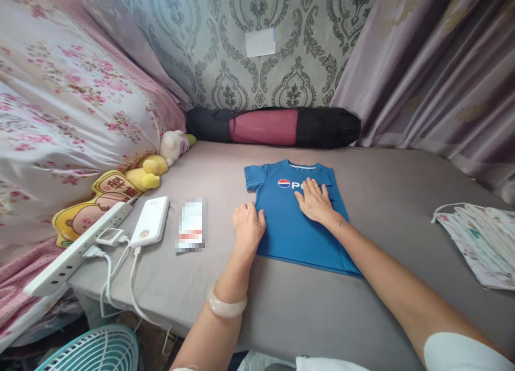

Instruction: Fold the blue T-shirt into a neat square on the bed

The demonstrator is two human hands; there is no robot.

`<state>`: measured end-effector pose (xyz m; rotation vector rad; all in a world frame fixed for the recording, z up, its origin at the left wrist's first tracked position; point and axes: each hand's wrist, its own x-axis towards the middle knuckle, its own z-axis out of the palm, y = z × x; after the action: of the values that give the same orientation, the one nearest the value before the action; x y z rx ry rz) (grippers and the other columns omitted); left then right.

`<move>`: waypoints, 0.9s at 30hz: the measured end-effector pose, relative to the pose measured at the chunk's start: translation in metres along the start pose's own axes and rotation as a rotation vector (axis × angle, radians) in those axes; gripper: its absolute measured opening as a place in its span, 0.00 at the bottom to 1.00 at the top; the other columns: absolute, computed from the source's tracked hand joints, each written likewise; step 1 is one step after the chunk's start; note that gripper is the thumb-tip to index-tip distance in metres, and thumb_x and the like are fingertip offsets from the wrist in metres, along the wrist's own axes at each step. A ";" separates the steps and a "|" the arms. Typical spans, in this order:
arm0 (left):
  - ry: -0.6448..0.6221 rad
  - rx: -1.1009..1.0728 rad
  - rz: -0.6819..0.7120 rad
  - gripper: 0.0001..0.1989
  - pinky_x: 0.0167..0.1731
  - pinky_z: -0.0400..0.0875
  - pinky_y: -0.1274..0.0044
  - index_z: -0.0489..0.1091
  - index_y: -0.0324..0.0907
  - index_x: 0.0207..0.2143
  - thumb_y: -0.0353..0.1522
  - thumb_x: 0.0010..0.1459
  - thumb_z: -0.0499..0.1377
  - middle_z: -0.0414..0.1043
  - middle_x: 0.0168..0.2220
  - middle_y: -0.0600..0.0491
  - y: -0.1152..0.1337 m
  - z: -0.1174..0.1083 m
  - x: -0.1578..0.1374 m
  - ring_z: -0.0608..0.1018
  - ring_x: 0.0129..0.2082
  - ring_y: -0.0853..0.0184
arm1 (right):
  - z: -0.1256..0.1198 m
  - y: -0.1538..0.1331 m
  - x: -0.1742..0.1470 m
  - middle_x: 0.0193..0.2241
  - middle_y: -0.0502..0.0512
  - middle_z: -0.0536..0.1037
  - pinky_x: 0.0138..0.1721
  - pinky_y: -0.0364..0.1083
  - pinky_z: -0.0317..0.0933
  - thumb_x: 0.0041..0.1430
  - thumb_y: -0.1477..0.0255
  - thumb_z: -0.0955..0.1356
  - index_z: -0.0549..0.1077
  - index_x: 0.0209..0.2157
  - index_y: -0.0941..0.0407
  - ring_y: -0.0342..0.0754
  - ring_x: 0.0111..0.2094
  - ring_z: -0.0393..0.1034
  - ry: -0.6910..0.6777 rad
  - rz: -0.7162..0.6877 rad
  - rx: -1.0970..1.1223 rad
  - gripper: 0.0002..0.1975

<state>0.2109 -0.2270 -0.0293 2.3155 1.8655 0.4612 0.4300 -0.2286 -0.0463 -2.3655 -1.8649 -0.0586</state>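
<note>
A blue T-shirt (298, 231) lies flat on the grey bed sheet, with a round logo and white letters on its chest. Its left sleeve sticks out, while the right sleeve appears turned inward. My right hand (316, 200) rests palm down on the chest, fingers spread, covering part of the lettering. At the shirt's left edge is my left hand (248, 222), its fingers curled and its thumb over the cloth. Whether those fingers pinch the fabric is hidden. A pale bangle (227, 306) circles my left wrist.
On the left are a white power bank (149, 220), a blurred-out packet (192, 226) and a power strip (80, 247) with cables. Plush toys (147, 172) line that side. A rolled mat bag (263, 126) lies at the back, folded fabric (478, 242) at right, a fan (96, 349) below.
</note>
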 end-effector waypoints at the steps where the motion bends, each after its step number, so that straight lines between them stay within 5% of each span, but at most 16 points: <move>1: -0.002 0.004 -0.001 0.13 0.42 0.66 0.67 0.68 0.39 0.44 0.36 0.62 0.51 0.72 0.41 0.42 -0.001 0.000 0.001 0.73 0.45 0.54 | 0.003 -0.006 0.004 0.66 0.66 0.48 0.64 0.59 0.35 0.68 0.59 0.49 0.53 0.64 0.68 0.56 0.66 0.38 -0.015 -0.027 0.020 0.33; 8: -0.086 -0.001 -0.025 0.11 0.39 0.66 0.69 0.69 0.40 0.41 0.36 0.62 0.51 0.76 0.38 0.43 -0.006 -0.002 0.004 0.77 0.42 0.56 | 0.014 -0.033 0.037 0.66 0.67 0.47 0.63 0.59 0.36 0.67 0.58 0.50 0.50 0.65 0.67 0.57 0.66 0.38 -0.139 -0.013 0.080 0.34; 14: -0.117 -0.059 -0.075 0.13 0.37 0.65 0.70 0.69 0.40 0.40 0.37 0.63 0.49 0.78 0.36 0.44 -0.008 -0.006 0.006 0.78 0.40 0.57 | -0.008 -0.056 0.047 0.59 0.70 0.61 0.58 0.56 0.50 0.67 0.64 0.56 0.65 0.56 0.64 0.59 0.60 0.54 -0.180 -0.053 0.065 0.24; 22: -0.155 -0.097 -0.108 0.14 0.39 0.65 0.71 0.72 0.42 0.37 0.37 0.63 0.49 0.78 0.37 0.46 -0.010 -0.014 0.008 0.78 0.41 0.58 | -0.020 -0.128 0.053 0.53 0.64 0.67 0.54 0.51 0.55 0.65 0.67 0.60 0.71 0.49 0.59 0.57 0.54 0.60 -0.063 -0.135 0.202 0.17; 27: -0.155 -0.108 -0.099 0.12 0.40 0.65 0.70 0.73 0.42 0.37 0.35 0.62 0.50 0.78 0.37 0.46 -0.010 -0.013 0.010 0.79 0.41 0.57 | -0.024 -0.159 0.059 0.52 0.66 0.66 0.52 0.50 0.57 0.65 0.64 0.62 0.71 0.48 0.60 0.57 0.54 0.60 -0.120 -0.105 0.238 0.17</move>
<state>0.1993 -0.2163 -0.0188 2.1138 1.8247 0.3498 0.2909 -0.1384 -0.0039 -2.1545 -1.9257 0.2851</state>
